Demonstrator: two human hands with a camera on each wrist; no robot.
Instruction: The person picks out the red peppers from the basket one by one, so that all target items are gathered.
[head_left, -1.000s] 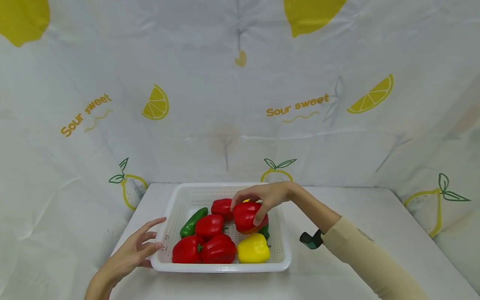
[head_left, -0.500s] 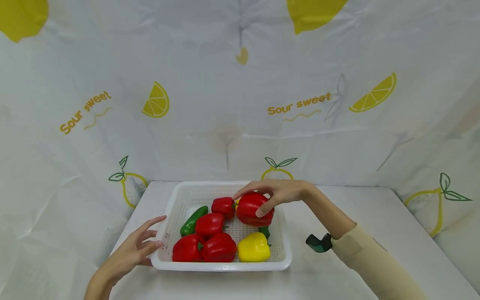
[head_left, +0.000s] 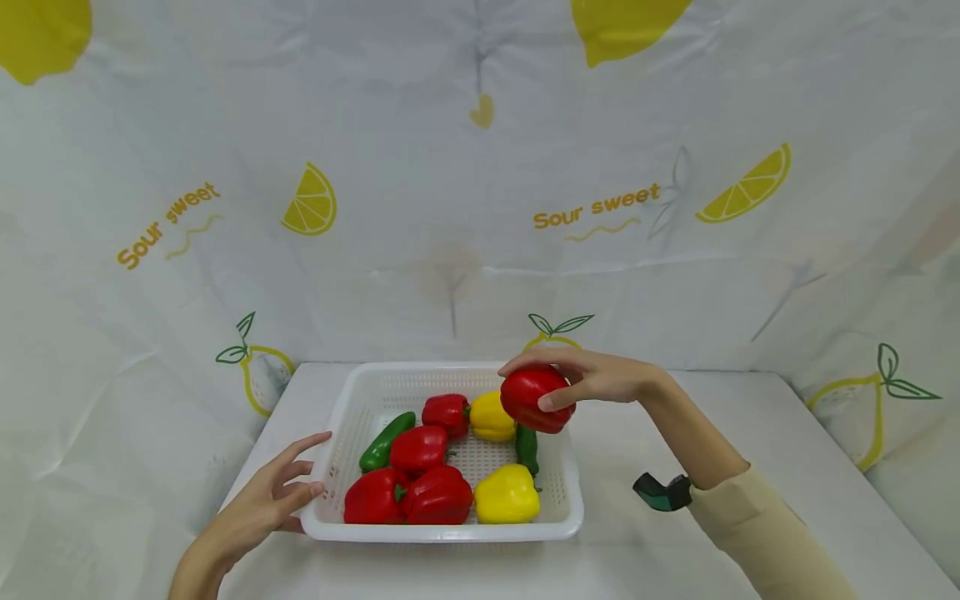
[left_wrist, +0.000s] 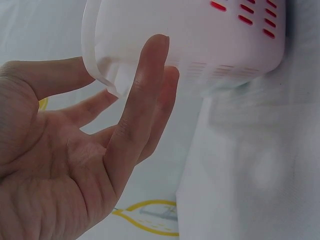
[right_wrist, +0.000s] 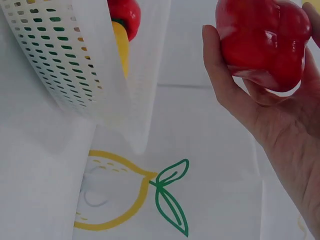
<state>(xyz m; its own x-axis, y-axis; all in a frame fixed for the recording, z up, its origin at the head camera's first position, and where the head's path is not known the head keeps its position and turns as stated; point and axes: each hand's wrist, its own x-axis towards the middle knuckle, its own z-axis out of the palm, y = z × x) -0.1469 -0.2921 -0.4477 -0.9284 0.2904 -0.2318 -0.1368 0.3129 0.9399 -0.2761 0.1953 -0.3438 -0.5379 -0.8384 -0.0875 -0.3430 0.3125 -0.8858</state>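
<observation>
My right hand [head_left: 600, 375] grips a glossy red bell pepper [head_left: 536, 398] above the back right corner of a white plastic basket [head_left: 442, 536]. In the right wrist view the pepper sits between thumb and fingers, raised beside the basket wall. My left hand [head_left: 258, 500] is at the basket's left side, fingers spread and loosely bent, fingertips at the rim and outer wall. Inside the basket lie several red peppers [head_left: 438, 497], a yellow pepper [head_left: 507, 495] at the front right, another yellow pepper [head_left: 492, 417] behind it, and green peppers [head_left: 387, 442] at left and right.
The basket stands on a white-covered table [head_left: 675, 533]. A white curtain [head_left: 450, 250] with lemon prints hangs right behind the table and along its sides. A dark strap-like piece [head_left: 663, 492] juts from the right sleeve at the wrist.
My right hand has lifted the red pepper up and to the right, uncovering the back yellow pepper and the right-hand green one. The left hand has stayed at the basket.
</observation>
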